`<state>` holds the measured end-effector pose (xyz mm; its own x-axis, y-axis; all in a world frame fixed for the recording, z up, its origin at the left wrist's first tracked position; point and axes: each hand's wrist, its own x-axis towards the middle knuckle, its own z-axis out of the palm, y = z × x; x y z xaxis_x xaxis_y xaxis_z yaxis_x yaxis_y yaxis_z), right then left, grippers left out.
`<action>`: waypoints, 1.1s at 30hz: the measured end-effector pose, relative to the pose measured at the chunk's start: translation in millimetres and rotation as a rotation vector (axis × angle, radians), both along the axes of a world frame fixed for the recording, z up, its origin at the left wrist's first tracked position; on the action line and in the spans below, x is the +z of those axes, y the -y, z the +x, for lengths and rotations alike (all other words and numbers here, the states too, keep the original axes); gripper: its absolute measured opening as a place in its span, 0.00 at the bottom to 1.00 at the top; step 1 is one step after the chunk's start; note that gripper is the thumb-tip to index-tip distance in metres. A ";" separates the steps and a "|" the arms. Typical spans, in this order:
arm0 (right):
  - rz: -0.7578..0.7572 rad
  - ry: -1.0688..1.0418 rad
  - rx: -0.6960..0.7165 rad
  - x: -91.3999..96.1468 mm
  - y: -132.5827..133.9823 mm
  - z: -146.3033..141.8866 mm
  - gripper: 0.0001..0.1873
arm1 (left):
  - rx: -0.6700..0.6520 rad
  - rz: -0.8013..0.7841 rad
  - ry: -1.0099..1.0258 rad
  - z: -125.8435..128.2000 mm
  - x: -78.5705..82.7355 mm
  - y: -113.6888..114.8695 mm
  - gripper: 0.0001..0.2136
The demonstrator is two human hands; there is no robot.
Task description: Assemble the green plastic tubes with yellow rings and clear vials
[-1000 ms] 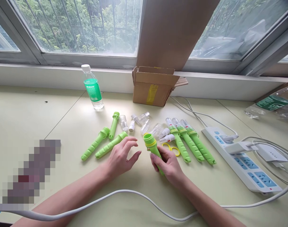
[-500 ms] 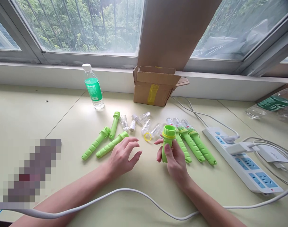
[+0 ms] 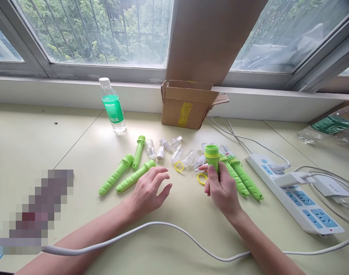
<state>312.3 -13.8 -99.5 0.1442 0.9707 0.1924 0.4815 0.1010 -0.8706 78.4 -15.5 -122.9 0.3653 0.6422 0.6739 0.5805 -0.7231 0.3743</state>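
Observation:
My right hand [image 3: 223,187] is wrapped round a green plastic tube [image 3: 212,158], held upright with its threaded mouth up and a yellow ring round its neck. My left hand [image 3: 153,187] rests over the table with fingers apart, holding nothing. Just left of it lie several loose green tubes [image 3: 114,175]. Clear ribbed plastic caps [image 3: 177,153] and small white-ended pieces [image 3: 160,152] lie beyond both hands. One yellow ring [image 3: 179,166] is on the table between the hands, and another yellow ring [image 3: 202,178] sits beside my right fingers. Green tubes with clear tops [image 3: 236,172] lie behind my right hand, partly hidden.
An open cardboard box [image 3: 185,105] stands by the window, with a green-labelled bottle [image 3: 113,107] to its left. On the right are a power strip [image 3: 297,198] and cables. A white cable [image 3: 163,229] crosses over both forearms. A blurred patch [image 3: 39,210] covers something at left.
My right hand has moved slightly right and up with the green tube, uncovering a second yellow ring and some clear parts. My left hand stays nearly still.

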 end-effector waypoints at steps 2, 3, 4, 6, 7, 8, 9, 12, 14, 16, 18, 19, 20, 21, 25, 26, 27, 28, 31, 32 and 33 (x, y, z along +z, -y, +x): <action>-0.044 0.068 0.004 0.6 -1.7 3.1 0.17 | 0.000 0.000 -0.003 -0.2 -0.2 0.3 0.09; -0.050 0.093 0.015 0.4 -2.6 3.8 0.17 | 0.000 0.002 -0.005 -0.3 -0.4 0.4 0.09; -0.049 0.118 0.032 -0.1 -3.5 4.1 0.17 | 0.000 0.003 -0.008 -0.3 -0.6 0.4 0.09; -0.030 0.175 0.069 -1.4 -5.4 4.1 0.16 | -0.001 0.004 -0.012 -0.2 -0.9 0.3 0.09; -0.020 0.201 0.083 -1.9 -6.2 4.0 0.16 | -0.001 0.005 -0.013 -0.1 -0.9 0.3 0.09; -0.018 0.222 0.096 -2.5 -7.1 4.0 0.15 | -0.001 0.004 -0.014 0.0 -0.9 0.2 0.09; -0.023 0.237 0.108 -2.9 -7.8 4.0 0.15 | 0.000 0.003 -0.014 0.1 -0.8 0.2 0.09; -0.066 0.267 0.153 -4.2 -10.0 4.7 0.14 | 0.001 0.001 -0.018 0.3 0.2 0.5 0.09; -0.070 0.275 0.180 -5.1 -11.2 5.4 0.15 | 0.000 0.001 -0.022 0.4 1.1 0.8 0.09; -0.069 0.280 0.199 -5.7 -11.7 5.8 0.15 | -0.002 0.005 -0.020 0.4 2.0 1.0 0.08; -0.079 0.282 0.209 -5.5 -11.4 5.8 0.15 | -0.004 0.007 -0.016 0.4 2.2 1.1 0.08; -0.088 0.282 0.210 -5.1 -11.0 5.6 0.15 | -0.005 0.008 -0.015 0.3 2.1 1.1 0.08; -0.097 0.281 0.208 -4.6 -10.4 5.3 0.16 | -0.005 0.007 -0.016 0.2 1.8 1.1 0.08; -0.103 0.279 0.203 -4.1 -9.9 5.0 0.16 | -0.007 0.005 -0.016 0.2 1.4 1.0 0.08; -0.100 0.283 0.196 -2.6 -7.8 3.6 0.16 | -0.014 0.000 -0.016 0.1 -0.4 0.5 0.09; -0.086 0.287 0.201 -2.5 -7.3 3.2 0.15 | -0.014 -0.002 -0.016 0.1 -0.6 0.4 0.09; -0.067 0.292 0.206 -2.5 -6.8 2.9 0.15 | -0.015 -0.004 -0.017 0.1 -0.6 0.3 0.09; -0.045 0.299 0.213 -2.6 -6.2 2.7 0.15 | -0.016 -0.005 -0.017 0.0 -0.4 0.3 0.09; 0.010 0.316 0.219 -3.1 -4.1 2.4 0.14 | -0.019 -0.003 -0.018 -0.1 0.4 0.4 0.09; 0.025 0.315 0.216 -3.5 -3.2 2.5 0.14 | -0.018 -0.003 -0.020 -0.1 0.7 0.5 0.09; 0.043 0.313 0.211 -4.0 -2.2 2.6 0.14 | -0.017 -0.002 -0.021 -0.1 0.9 0.5 0.09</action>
<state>314.9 -11.6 -103.5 -0.1301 0.9628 0.2368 0.6884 0.2596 -0.6773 78.3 -16.0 -121.9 0.3900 0.6371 0.6649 0.5761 -0.7321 0.3636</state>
